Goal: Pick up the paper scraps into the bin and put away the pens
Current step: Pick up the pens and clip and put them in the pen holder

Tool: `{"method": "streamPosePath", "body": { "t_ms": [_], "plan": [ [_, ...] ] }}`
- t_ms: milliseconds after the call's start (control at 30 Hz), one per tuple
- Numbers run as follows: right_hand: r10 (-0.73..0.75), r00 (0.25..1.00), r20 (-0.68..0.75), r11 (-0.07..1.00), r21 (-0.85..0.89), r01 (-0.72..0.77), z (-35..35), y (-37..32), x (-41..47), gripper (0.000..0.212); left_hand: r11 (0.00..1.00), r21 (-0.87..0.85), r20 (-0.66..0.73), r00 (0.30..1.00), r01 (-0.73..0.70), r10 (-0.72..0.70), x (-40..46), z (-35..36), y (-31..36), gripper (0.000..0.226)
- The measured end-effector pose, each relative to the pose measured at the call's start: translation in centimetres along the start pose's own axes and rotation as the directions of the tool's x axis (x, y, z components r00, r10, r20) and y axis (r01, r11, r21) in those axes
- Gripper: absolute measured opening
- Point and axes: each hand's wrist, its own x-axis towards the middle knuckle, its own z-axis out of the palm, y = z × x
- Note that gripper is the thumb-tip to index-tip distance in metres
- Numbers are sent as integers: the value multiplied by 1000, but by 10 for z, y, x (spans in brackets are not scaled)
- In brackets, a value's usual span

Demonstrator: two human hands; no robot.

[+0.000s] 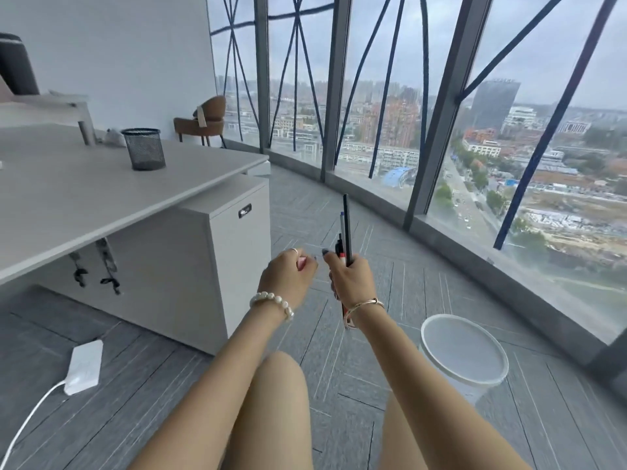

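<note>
Charger [84, 366] with its cable lies on the floor, lower left, beside the cabinet [234, 259]. Mesh cup [144, 148] stands upright on the desk [101, 191], near the far right corner, apparently empty. Left hand [286, 274] is loosely curled, thumb and forefinger pinched on something small and pink, identity unclear. Right hand [349, 278] is closed around a bundle of pens [344, 232], tips fanning upward, ends poking out below the wrist. Bin [464, 351] sits on the floor, lower right, well apart from the desk; no scraps visible on the carpet. Judgement: scraps look done, pens remain. Risk: bundle is uneven, so a loose grip while rising could drop a pen; tipping all in at once may knock the light cup over.
</note>
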Motion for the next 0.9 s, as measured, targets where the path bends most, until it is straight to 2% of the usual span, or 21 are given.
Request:
{"method": "streamPosePath", "body": {
  "t_ms": [233, 367, 567, 700, 900],
  "plan": [
    [-74, 997, 29, 997, -35, 75, 34, -43, 11, 36, 996, 51, -87, 993, -72, 76, 29, -65, -4, 33],
    [-76, 991, 107, 997, -8, 77, 75, -52, 35, 33, 995, 71, -128, 989, -71, 79, 56, -91, -23, 30],
    [-95, 971, 221, 995, 33, 89, 154, -62, 94, 39, 990, 142, -178, 983, -24, 49, 115, -131, -74, 32],
    [-98, 961, 258, 995, 29, 94, 194, -75, 123, 40, 974, 219, -209, 978, 60, -13, 137, -156, -93, 29],
    [-200, 927, 317, 979, 109, 174, 192, -109, 111, 40, 937, 330, -305, 952, 115, -9, 117, -184, -75, 31]
  ]
}}
